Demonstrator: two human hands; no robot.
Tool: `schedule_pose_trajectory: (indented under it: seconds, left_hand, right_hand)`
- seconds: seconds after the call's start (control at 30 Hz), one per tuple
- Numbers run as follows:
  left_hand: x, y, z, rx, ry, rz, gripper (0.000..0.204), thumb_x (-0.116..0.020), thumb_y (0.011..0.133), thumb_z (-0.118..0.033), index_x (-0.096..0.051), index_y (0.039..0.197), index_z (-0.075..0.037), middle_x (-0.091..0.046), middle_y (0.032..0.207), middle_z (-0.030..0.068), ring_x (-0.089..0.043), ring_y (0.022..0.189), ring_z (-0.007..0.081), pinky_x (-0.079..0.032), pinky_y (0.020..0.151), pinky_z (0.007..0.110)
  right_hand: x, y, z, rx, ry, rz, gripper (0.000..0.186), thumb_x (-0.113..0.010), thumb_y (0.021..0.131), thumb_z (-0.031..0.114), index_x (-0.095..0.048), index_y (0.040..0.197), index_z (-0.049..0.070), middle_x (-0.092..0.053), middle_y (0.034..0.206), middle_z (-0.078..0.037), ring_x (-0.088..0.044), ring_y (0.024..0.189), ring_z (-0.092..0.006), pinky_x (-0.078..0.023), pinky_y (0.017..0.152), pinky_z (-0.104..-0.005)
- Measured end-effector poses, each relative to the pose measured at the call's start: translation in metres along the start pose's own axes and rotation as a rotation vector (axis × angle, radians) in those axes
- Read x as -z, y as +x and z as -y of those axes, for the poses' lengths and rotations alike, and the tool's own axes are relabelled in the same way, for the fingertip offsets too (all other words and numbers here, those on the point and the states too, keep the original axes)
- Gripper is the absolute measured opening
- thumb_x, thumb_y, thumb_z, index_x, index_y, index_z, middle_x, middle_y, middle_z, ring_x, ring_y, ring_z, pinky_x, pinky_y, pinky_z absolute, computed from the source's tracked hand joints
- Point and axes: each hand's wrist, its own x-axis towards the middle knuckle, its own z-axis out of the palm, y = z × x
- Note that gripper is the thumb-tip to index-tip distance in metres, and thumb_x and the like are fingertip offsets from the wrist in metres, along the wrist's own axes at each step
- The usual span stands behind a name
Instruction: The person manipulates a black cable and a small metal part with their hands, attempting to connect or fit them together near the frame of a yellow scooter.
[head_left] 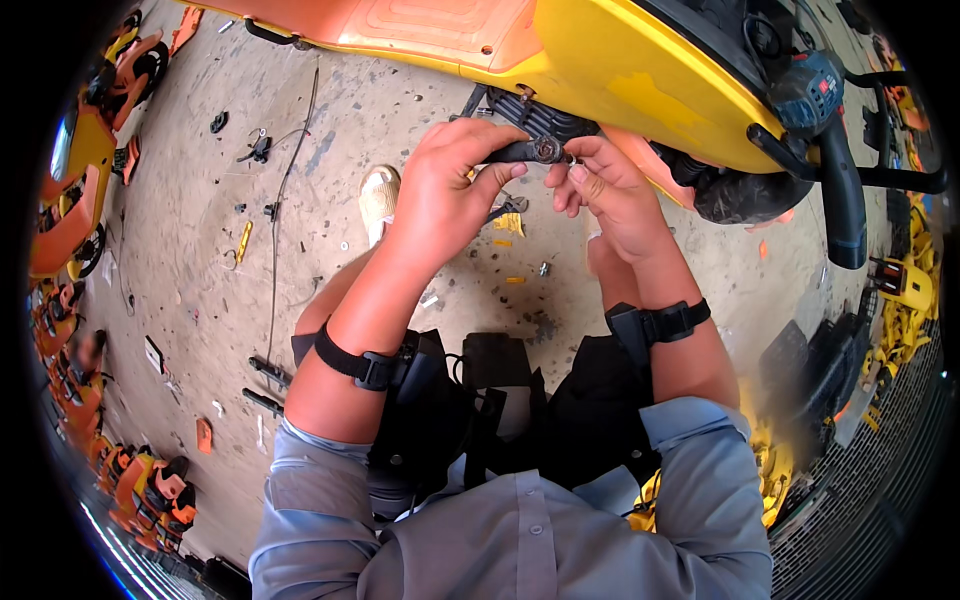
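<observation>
My left hand (450, 185) is closed on a dark elongated part (520, 150) with a round end and metal centre, held up below the edge of the yellow and orange scooter body (660, 70). Beside that round end, my right hand (595, 180) has its fingers curled, thumb and forefinger pinching a small metal piece too small to make out. A black ribbed part (530, 115) shows behind my hands, under the body. Pliers or a similar tool (510, 210) lie on the floor below them.
A cordless power tool (810, 95) rests on the scooter at right, beside a black bar (900, 180). The concrete floor (200, 300) holds a cable, bolts and scraps. More orange and yellow scooters (70, 220) line the left; yellow parts (900, 280) pile at right.
</observation>
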Motion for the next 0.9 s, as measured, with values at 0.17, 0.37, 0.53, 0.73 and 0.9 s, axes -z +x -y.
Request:
schedule_pose_trajectory:
  seconds: [0.17,0.37,0.53,0.73,0.9]
  left_hand:
    - [-0.0034,-0.0027,-0.0025,0.026,-0.047,-0.003,0.027,-0.077,0.079,-0.003,-0.071,0.105,-0.003,-0.068,0.095,0.0100,-0.064,0.089,0.0255,-0.051,0.080,0.034]
    - [-0.0054,-0.0027,-0.0036,0.000,-0.045,-0.022,0.027,-0.075,0.079,-0.004,-0.070,0.106,-0.005,-0.068,0.092,0.0098,-0.062,0.089,0.0288,-0.049,0.081,0.037]
    - [-0.0039,-0.0026,-0.0014,-0.060,-0.045,-0.022,0.026,-0.074,0.079,-0.004,-0.070,0.105,-0.005,-0.068,0.092,0.0096,-0.061,0.090,0.0304,-0.047,0.084,0.038]
    - [-0.0027,0.0002,0.0005,-0.074,-0.029,-0.051,0.026,-0.073,0.079,-0.003,-0.070,0.105,-0.005,-0.067,0.092,0.0094,-0.061,0.090,0.0305,-0.047,0.084,0.039]
    - [-0.0015,0.0004,0.0040,-0.115,0.039,-0.092,0.027,-0.072,0.080,-0.003,-0.070,0.107,-0.005,-0.066,0.091,0.0097,-0.060,0.088,0.0308,-0.047,0.083,0.039]
  right_hand:
    - [0.0040,0.0020,-0.0009,0.032,-0.045,-0.052,0.019,-0.056,0.101,0.022,-0.056,0.113,0.007,-0.067,0.093,-0.009,-0.063,0.080,-0.0165,-0.048,0.070,-0.0274]
    - [0.0016,-0.0013,0.0009,-0.015,0.028,-0.097,0.018,-0.058,0.100,0.022,-0.059,0.100,0.004,-0.066,0.081,-0.006,-0.060,0.070,-0.0128,-0.046,0.064,-0.0253]
    - [0.0068,-0.0017,0.0017,-0.081,0.089,-0.043,0.020,-0.057,0.100,0.023,-0.060,0.098,0.004,-0.061,0.075,-0.003,-0.054,0.064,-0.0112,-0.044,0.060,-0.0249]
    - [0.0019,0.0004,0.0040,-0.069,0.030,0.002,0.022,-0.055,0.101,0.023,-0.063,0.101,0.003,-0.061,0.078,-0.002,-0.054,0.068,-0.0094,-0.044,0.063,-0.0239]
    - [0.0060,0.0034,-0.0008,-0.087,-0.091,0.107,0.025,-0.053,0.102,0.020,-0.063,0.112,0.000,-0.065,0.093,-0.006,-0.057,0.078,-0.0132,-0.046,0.069,-0.0257]
